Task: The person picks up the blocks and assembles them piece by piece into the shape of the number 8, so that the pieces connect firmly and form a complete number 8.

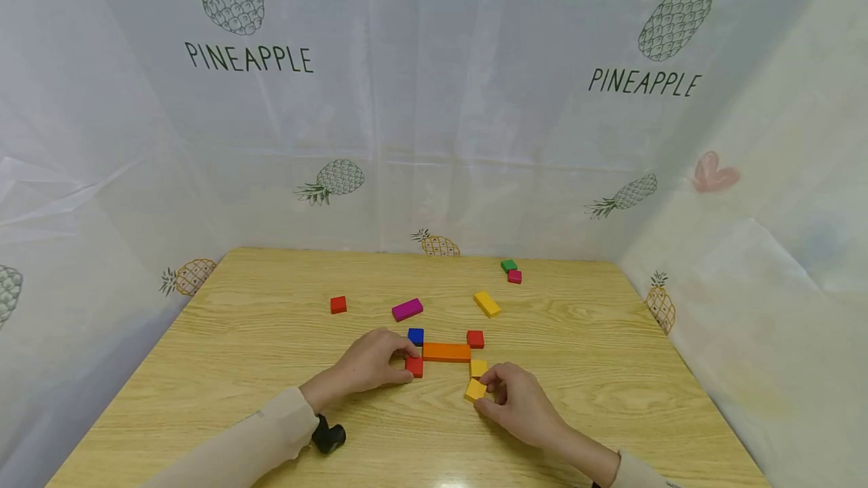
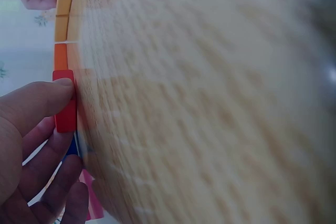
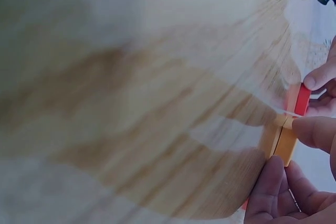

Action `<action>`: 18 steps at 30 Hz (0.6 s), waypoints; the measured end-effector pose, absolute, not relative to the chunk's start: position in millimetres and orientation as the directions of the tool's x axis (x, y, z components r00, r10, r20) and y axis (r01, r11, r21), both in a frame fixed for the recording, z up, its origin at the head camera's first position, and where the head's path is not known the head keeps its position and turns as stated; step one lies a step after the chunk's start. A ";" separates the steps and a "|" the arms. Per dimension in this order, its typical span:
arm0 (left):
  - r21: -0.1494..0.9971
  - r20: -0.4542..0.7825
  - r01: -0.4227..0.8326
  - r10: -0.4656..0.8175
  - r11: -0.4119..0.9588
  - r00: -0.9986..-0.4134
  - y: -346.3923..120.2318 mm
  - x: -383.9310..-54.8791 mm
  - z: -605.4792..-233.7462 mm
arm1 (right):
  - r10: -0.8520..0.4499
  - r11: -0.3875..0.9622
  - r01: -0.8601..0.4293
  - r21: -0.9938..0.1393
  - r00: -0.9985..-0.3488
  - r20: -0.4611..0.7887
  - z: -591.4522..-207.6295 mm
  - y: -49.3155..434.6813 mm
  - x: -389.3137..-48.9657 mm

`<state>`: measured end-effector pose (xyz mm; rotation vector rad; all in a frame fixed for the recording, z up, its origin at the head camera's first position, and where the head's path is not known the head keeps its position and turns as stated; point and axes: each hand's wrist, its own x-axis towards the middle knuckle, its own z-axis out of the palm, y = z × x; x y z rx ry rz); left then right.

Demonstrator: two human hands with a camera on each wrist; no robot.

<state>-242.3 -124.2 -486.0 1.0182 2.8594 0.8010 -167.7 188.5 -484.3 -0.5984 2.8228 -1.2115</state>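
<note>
My left hand (image 1: 373,362) pinches a red block (image 1: 414,368) between thumb and fingers, at the left end of a long orange block (image 1: 446,352). In the left wrist view, the thumb presses the near face of that red block (image 2: 65,103). Just behind it lies a blue block (image 1: 416,336). My right hand (image 1: 518,405) pinches a yellow block (image 1: 475,390), which sits slightly turned in front of another yellow block (image 1: 478,368). This second yellow block stands by the orange block's right end. A red block (image 1: 475,339) lies behind that end.
Farther back lie a red block (image 1: 338,305), a purple block (image 1: 408,309) and a long yellow block (image 1: 487,304). A green block (image 1: 509,266) and a crimson block (image 1: 514,276) touch near the table's (image 1: 271,277) back edge. Pineapple-printed curtains (image 1: 420,96) enclose the table.
</note>
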 end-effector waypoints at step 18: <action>0.466 0.165 0.593 0.594 0.656 -0.787 -123.5 -242.4 -485.8 | -0.354 0.621 -0.337 -0.707 -0.926 0.131 -484.9 189.6 -168.4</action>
